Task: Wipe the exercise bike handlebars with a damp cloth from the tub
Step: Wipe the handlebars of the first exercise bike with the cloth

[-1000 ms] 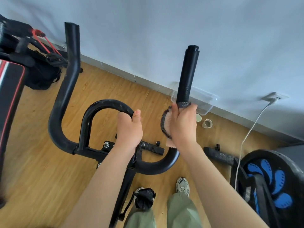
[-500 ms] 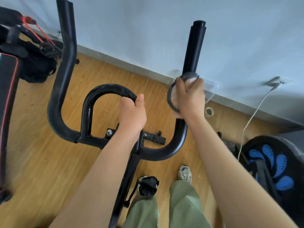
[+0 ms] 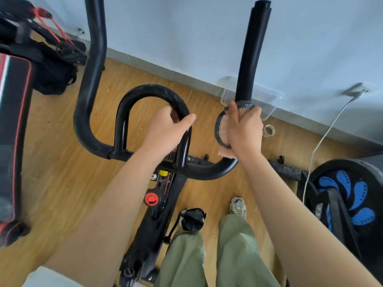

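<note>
The black handlebars (image 3: pixel 91 104) of the exercise bike fill the middle of the view, with two long upright horns and an inner loop. My left hand (image 3: pixel 167 131) grips the right side of the inner loop. My right hand (image 3: pixel 244 129) is wrapped around the lower part of the right horn (image 3: pixel 251 50), shut on a pinkish cloth with a dark mesh edge (image 3: pixel 221 131) pressed against the bar. Behind the right horn, by the wall, stands a clear plastic tub (image 3: pixel 267 98).
A roll of tape (image 3: pixel 269 130) lies on the wooden floor near the tub. A white cable (image 3: pixel 323 139) runs from a wall socket. Black fitness gear with blue patterns (image 3: pixel 350 195) stands at right, a black and red bench (image 3: pixel 14 121) at left. My legs and shoe are below.
My right hand with the cloth slid up the right horn half a second ago and has come back down toward the bend. My left hand stays on the inner loop.
</note>
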